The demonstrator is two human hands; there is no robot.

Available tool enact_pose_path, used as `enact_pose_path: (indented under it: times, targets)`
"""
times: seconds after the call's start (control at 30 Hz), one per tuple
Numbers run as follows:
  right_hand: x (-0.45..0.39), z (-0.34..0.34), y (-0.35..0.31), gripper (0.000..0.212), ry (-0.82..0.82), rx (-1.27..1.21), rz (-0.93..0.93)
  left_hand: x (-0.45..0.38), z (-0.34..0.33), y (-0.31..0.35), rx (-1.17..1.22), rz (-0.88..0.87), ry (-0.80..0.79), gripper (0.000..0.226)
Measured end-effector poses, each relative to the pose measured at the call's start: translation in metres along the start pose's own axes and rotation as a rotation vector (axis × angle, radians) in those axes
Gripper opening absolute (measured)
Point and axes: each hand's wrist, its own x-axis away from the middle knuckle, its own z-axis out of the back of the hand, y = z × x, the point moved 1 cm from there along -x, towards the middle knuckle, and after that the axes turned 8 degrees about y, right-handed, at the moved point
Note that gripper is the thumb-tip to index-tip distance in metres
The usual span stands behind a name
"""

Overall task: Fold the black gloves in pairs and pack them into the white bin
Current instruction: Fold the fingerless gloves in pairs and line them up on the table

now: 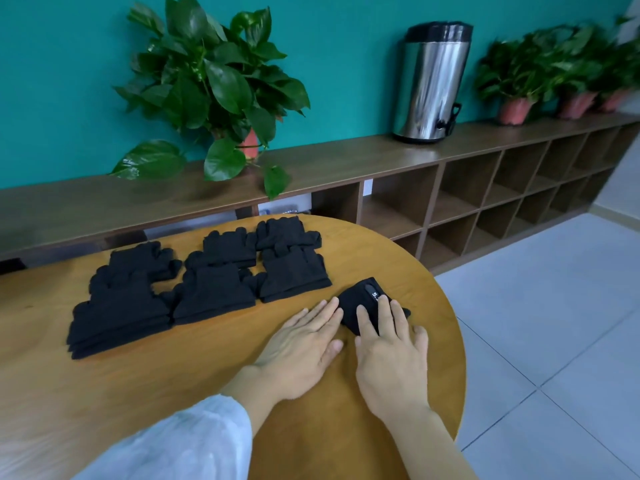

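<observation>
A folded pair of black gloves (pixel 360 301) with a small white-lettered tag lies near the right edge of the round wooden table (pixel 207 393). My right hand (pixel 391 355) presses flat on it with straight fingers. My left hand (pixel 301 344) lies flat on the table beside it, fingertips touching the bundle's left edge. Several stacks of flat black gloves (pixel 207 292) lie in rows to the left, further back on the table. No white bin is in view.
A long wooden shelf unit (pixel 450 202) runs behind the table, carrying a potted plant (pixel 214 91), a steel urn (pixel 433 81) and more potted plants (pixel 540 74). Grey tiled floor (pixel 554 323) lies to the right of the table edge.
</observation>
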Motion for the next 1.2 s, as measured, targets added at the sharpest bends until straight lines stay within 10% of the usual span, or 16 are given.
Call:
enact_pose_path:
  times: [0.77,1.2]
  targets:
    - [0.012,0.026,-0.015,0.048,0.104,-0.207,0.242,0.113,0.03,-0.009,0.044,0.255,0.172,0.076]
    - [0.063,0.074,-0.191,0.038,0.137,-0.438,0.551,0.312,0.095,-0.064,-0.034,0.568,0.313,0.062]
